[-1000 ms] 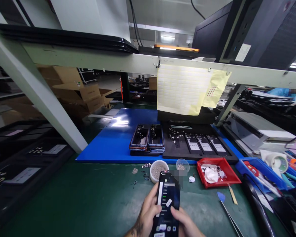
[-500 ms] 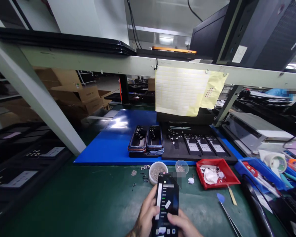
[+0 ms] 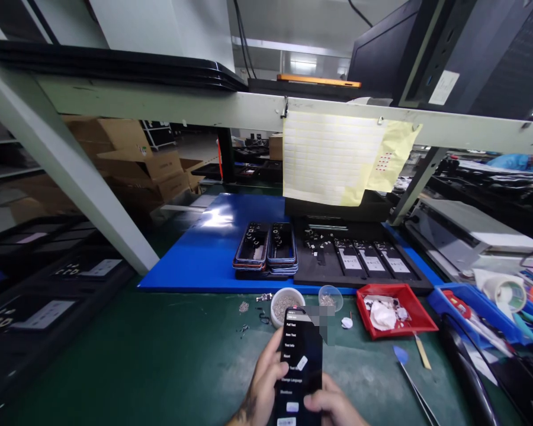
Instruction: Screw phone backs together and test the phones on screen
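Two-handed, we are grasping the smartphone [image 3: 299, 373]: left hand [image 3: 265, 378] at nine o'clock, right hand [image 3: 336, 403] at four o'clock. For accurate menu taps, we are bracing both edges.

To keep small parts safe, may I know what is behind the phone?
A white bowl of tiny pieces shows beyond the phone; the phone's top covers the bowl's near right part. Anything directly behind the phone's body is hidden.
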Tool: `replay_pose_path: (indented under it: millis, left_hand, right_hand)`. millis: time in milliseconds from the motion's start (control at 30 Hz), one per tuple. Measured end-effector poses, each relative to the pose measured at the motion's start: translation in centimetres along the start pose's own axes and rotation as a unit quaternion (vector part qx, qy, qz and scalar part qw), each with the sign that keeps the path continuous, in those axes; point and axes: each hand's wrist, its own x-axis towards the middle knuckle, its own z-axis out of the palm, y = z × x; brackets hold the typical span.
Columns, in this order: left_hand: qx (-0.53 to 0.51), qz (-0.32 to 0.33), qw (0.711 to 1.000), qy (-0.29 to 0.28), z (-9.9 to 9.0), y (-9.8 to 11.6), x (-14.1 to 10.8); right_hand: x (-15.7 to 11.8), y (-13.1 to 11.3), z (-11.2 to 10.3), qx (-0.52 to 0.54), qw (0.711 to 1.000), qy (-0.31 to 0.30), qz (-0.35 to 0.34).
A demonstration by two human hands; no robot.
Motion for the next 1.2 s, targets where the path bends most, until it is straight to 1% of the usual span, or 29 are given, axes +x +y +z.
replay_pose_path:
  millis: [200, 333, 500, 733, 867, 1000, 1100, 1200]
  left_hand:
    - [0.002, 0.007, 1.0, -0.003, 0.1, 0.0, 0.0]
    - [-0.011, 0.015, 1.0, -0.012, 0.0, -0.1, 0.1]
    - [-0.015, 0.01, 1.0, -0.01, 0.1, 0.1, 0.1]
    - [-0.026, 0.018, 0.999, -0.006, -0.2, -0.3, -0.1]
    - [-0.006, 0.016, 1.0, 0.011, -0.3, -0.3, -0.1]
    - [0.031, 0.025, 0.999, 0.017, 0.0, 0.4, -0.1]
    - [0.062, 0.028, 0.996, 0.051, 0.2, 0.7, -0.1]
    - [0.09, 0.017, 0.987, 0.135, 0.1, 0.5, 0.0]
  right_hand:
    - [-0.5, -0.6, 0.8, -0.021, 1.0, 0.012, 0.013]
    - [-0.4, -0.5, 1.1, 0.009, 1.0, 0.021, -0.007]
    - [0.1, 0.2, 0.8, 0.041, 0.998, 0.034, -0.021]
    - [0.1, 0.2, 0.5, 0.05, 0.998, 0.022, -0.018]
    - [-0.1, -0.1, 0.7, 0.039, 0.999, 0.025, -0.019]
    - [-0.5, -0.3, 0.9, 0.004, 1.0, 0.026, -0.008]
    - [-0.9, -0.2, 0.8, -0.015, 0.999, 0.036, 0.005]
    - [-1.2, -0.2, 0.9, -0.041, 0.999, 0.034, 0.002]
